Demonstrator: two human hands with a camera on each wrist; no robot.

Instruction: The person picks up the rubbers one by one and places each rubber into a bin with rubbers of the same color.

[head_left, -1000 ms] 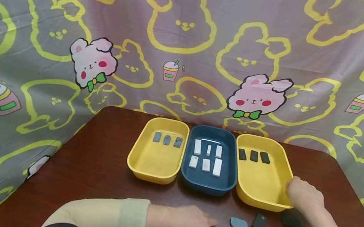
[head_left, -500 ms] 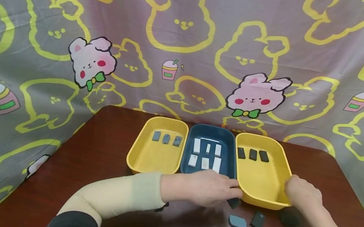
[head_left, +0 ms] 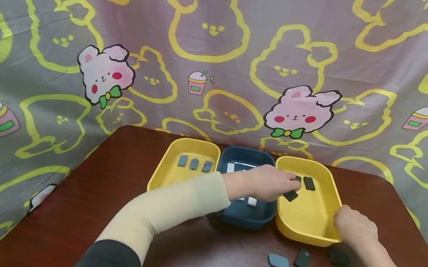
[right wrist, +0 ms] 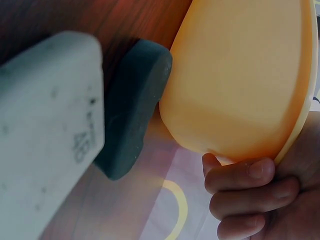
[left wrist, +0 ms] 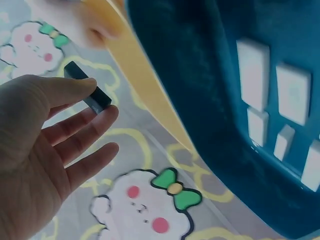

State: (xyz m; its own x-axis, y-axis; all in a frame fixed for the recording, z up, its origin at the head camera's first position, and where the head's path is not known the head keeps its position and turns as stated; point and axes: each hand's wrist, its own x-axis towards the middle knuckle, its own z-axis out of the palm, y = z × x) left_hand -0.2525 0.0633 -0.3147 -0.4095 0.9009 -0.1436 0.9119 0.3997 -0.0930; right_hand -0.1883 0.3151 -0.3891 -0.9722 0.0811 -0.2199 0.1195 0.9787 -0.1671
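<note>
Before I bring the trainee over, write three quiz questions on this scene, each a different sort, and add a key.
1. Short answer: What does the left hand pinch?
2. Multiple choice: Relative to the left yellow tray and the right yellow tray, where does the blue tray stand?
A) Left of both
B) Between them
C) Right of both
3. True or false: The right hand is gripping the blue tray.

Key:
1. A dark block.
2. B.
3. False; it grips the right yellow tray at its edge.
</note>
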